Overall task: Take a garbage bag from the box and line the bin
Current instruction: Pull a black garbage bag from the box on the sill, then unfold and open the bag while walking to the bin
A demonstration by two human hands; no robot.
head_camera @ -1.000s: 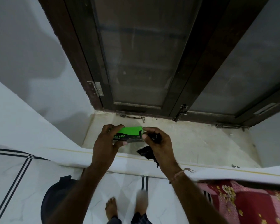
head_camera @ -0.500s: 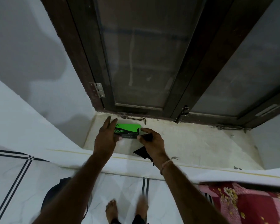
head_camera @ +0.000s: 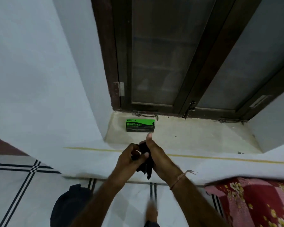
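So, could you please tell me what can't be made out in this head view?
- Garbage bag: mostly hidden between the left hand and right hand.
- Bin: partly covered by the left forearm; inside unseen.
- Box: small print unreadable.
- Foot: blurred, cut off by the bottom edge.

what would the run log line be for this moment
stage: bag out, unfolding | box: on window sill, untouched | left hand + right hand: gripping folded black bag | bin: unlined

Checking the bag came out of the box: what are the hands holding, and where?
Both the left hand and right hand pinch the folded black garbage bag at its upper end.
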